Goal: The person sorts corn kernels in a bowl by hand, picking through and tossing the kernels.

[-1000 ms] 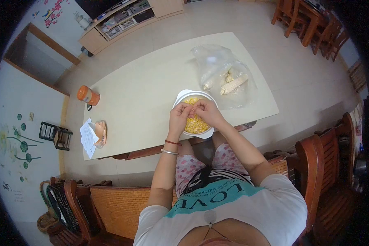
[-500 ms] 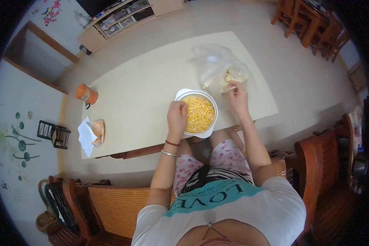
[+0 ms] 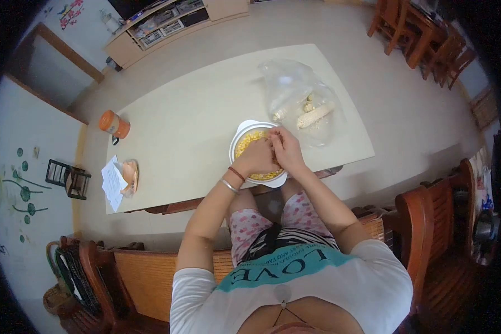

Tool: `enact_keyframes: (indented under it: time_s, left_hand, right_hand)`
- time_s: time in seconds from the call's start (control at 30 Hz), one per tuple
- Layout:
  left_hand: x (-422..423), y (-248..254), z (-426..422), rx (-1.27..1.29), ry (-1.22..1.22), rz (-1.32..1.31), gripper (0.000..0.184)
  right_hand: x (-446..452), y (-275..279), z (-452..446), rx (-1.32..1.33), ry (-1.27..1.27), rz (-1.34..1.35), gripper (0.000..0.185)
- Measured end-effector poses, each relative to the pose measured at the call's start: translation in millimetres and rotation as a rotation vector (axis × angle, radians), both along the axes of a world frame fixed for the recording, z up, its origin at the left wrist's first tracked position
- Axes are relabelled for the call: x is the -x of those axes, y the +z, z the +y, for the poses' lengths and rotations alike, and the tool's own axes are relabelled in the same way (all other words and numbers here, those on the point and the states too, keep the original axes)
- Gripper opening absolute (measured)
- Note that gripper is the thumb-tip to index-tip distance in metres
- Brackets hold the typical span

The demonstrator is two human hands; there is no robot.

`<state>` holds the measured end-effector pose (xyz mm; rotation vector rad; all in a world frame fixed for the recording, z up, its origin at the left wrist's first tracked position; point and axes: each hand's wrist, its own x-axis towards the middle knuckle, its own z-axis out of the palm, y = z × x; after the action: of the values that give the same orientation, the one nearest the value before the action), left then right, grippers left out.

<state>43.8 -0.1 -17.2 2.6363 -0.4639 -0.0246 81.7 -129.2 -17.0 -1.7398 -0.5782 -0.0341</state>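
A white two-handled bowl (image 3: 244, 127) of yellow corn kernels (image 3: 250, 140) stands near the front edge of the table. Over the kernels, my left hand (image 3: 259, 156) reaches in with curled fingers, and their tips are hidden. My right hand (image 3: 287, 149) meets it above the bowl's right side, fingers bent together against the left hand's fingers. Whatever sits between the fingertips cannot be made out. Beyond the bowl, on a clear plastic bag (image 3: 286, 78), lie a stripped corn cob (image 3: 315, 115), a second pale cob (image 3: 280, 114) and a small yellowish piece (image 3: 309, 103).
An orange-lidded container (image 3: 114, 124) stands at the table's left end. Closer to me are white papers (image 3: 113, 181) and an orange-toned packet (image 3: 129, 175). A wooden bench (image 3: 150, 273) is behind me, and a wooden armchair (image 3: 417, 228) is at right.
My right hand has left the cob on the bag and come back over the bowl. My left hand has moved right, from the bowl's left rim to above the kernels.
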Motion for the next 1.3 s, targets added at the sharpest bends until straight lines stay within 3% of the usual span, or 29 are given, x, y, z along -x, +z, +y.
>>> enact_keyframes:
  time_s: [0.07, 0.27, 0.37, 0.5, 0.57, 0.67, 0.77, 0.97, 1.07, 1.17, 1.3]
  left_hand:
    - [2, -16, 9, -0.149, -0.046, -0.109, 0.034]
    - [33, 43, 22, -0.401, 0.046, 0.028, 0.029]
    - [34, 42, 30, -0.391, 0.052, -0.083, 0.027]
    - [8, 27, 14, -0.014, 0.144, -0.17, 0.029]
    - [-11, -2, 5, 0.325, 0.17, -0.154, 0.032]
    - [-20, 6, -6, 0.035, 0.168, 0.12, 0.038]
    - [-22, -2, -10, -0.073, 0.102, 0.198, 0.04]
    - [-16, 3, -11, -0.089, 0.031, 0.282, 0.045]
    - [-15, -5, -6, -0.155, -0.047, 0.231, 0.049]
    - [-8, 19, -5, -0.179, -0.048, 0.268, 0.045]
    - [3, 28, 14, -0.251, -0.166, 0.035, 0.029]
  right_hand:
    - [-1, 8, -4, -0.022, 0.062, 0.107, 0.017]
    - [-12, 2, -10, -0.383, 0.061, 0.424, 0.016]
    - [-15, 6, -12, -0.526, 0.031, 0.533, 0.016]
    - [-17, 5, -12, -0.598, 0.02, 0.588, 0.015]
    - [-16, -2, -11, -0.566, 0.053, 0.528, 0.015]
    - [-13, 4, -8, -0.484, 0.058, 0.462, 0.014]
    - [-8, 3, -5, -0.363, 0.064, 0.401, 0.014]
    - [-5, 1, 2, -0.005, 0.017, 0.099, 0.015]
    - [-5, -1, 1, 0.08, 0.021, -0.037, 0.016]
    - [-7, -5, 0, 0.091, 0.029, -0.061, 0.017]
    - [-8, -4, -1, 0.121, 0.038, -0.104, 0.017]
